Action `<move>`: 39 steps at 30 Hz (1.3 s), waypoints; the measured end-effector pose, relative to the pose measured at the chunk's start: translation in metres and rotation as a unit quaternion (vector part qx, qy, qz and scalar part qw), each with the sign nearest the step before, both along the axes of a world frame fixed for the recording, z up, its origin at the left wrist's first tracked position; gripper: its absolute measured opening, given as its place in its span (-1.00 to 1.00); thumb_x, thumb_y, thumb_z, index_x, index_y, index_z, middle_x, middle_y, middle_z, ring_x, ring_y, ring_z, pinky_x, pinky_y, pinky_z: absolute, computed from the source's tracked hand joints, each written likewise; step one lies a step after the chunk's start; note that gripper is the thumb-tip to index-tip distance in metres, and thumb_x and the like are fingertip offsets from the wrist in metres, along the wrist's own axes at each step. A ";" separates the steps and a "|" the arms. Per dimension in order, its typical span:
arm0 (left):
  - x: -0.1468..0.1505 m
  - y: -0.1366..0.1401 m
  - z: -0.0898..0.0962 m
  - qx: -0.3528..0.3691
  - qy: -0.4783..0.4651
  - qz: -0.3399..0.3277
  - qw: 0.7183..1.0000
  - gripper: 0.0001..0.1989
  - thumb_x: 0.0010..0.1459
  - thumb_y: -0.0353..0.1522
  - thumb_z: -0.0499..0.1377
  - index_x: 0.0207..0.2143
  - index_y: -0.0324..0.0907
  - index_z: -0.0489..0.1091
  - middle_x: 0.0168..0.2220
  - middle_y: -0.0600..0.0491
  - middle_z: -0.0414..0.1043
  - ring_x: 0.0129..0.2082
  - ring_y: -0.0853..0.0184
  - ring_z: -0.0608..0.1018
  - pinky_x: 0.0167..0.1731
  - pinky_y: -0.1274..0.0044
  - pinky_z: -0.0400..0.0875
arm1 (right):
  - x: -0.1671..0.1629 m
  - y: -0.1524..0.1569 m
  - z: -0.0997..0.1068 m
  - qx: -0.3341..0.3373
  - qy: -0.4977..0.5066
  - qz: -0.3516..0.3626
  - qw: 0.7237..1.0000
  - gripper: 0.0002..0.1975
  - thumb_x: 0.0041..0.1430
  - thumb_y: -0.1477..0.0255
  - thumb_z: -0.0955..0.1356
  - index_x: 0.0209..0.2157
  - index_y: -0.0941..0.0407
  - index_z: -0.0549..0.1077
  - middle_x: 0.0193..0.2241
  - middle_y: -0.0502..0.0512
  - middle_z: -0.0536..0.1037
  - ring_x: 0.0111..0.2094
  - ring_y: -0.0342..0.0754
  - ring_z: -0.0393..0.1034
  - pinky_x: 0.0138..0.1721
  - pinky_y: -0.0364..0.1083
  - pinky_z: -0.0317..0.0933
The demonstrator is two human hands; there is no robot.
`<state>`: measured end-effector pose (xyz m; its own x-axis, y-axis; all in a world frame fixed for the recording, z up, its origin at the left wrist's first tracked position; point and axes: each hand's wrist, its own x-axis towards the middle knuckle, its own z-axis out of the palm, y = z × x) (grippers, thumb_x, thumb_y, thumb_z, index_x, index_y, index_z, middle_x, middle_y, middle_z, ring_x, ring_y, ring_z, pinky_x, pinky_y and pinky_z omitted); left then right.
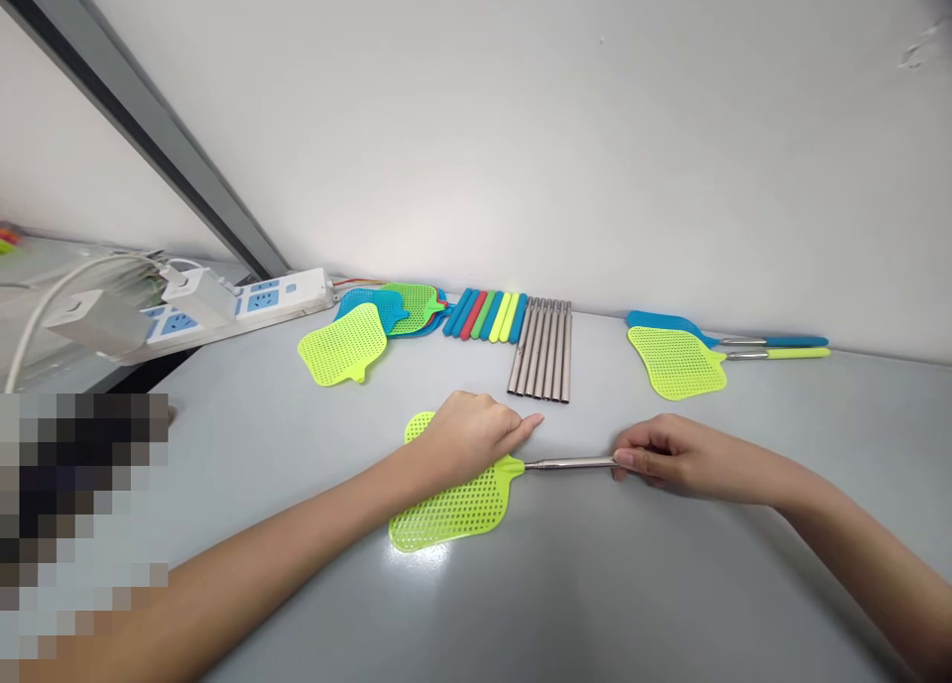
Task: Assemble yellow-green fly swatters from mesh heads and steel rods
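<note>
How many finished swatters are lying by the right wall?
2: a blue swatter against the wall and a green swatter just in front of it, both with handles pointing right. None looks hidden there.

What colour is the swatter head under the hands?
Lime green swatter head, dotted with tiny holes; the head view shows it.

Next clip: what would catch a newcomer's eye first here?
Front and centre on the grey table, the left hand presses on a lime fly swatter head while the right hand grips its metal rod. Behind them, by the wall, lie a row of coloured handles with steel rods, and two finished swatters at right.
</note>
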<state>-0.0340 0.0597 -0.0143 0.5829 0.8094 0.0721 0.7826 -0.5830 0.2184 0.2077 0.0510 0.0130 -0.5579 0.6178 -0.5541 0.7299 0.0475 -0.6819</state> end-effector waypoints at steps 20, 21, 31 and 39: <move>0.000 -0.001 -0.001 -0.026 -0.032 0.001 0.999 -0.42 0.15 -0.15 -0.28 -0.78 -0.23 0.17 -0.79 0.15 -0.07 -0.75 0.50 -0.03 -0.61 0.54 -0.24 | 0.031 0.014 0.014 0.011 -0.056 0.000 0.998 -0.66 -0.07 0.13 0.24 -0.53 0.13 0.36 -0.59 0.00 0.30 -0.58 -0.20 0.08 -0.59 -0.20 -0.06; 0.000 -0.001 -0.001 -0.024 -0.032 0.002 0.999 -0.42 0.15 -0.15 -0.29 -0.78 -0.23 0.17 -0.79 0.15 -0.06 -0.75 0.50 -0.02 -0.61 0.53 -0.24 | 0.033 0.014 0.014 0.011 -0.061 0.003 0.998 -0.65 -0.07 0.12 0.23 -0.54 0.14 0.36 -0.59 0.00 0.30 -0.58 -0.20 0.07 -0.59 -0.20 -0.06; 0.000 -0.002 -0.002 -0.008 -0.032 0.005 0.999 -0.42 0.15 -0.16 -0.28 -0.78 -0.23 0.19 -0.80 0.13 0.01 -0.77 0.50 0.07 -0.62 0.54 -0.21 | 0.045 0.020 0.013 -0.030 -0.041 0.001 0.999 -0.69 -0.02 0.18 0.23 -0.53 0.15 0.37 -0.61 0.02 0.28 -0.59 -0.20 0.04 -0.58 -0.19 -0.07; 0.000 -0.003 -0.004 0.007 -0.011 -0.001 1.000 -0.41 0.17 -0.18 -0.32 -0.75 -0.23 0.22 -0.79 0.12 0.10 -0.76 0.50 0.09 -0.61 0.54 -0.21 | 0.044 0.021 0.006 -0.054 -0.011 0.006 0.998 -0.68 -0.01 0.18 0.23 -0.52 0.16 0.37 -0.63 0.00 0.26 -0.59 -0.20 0.04 -0.57 -0.19 -0.08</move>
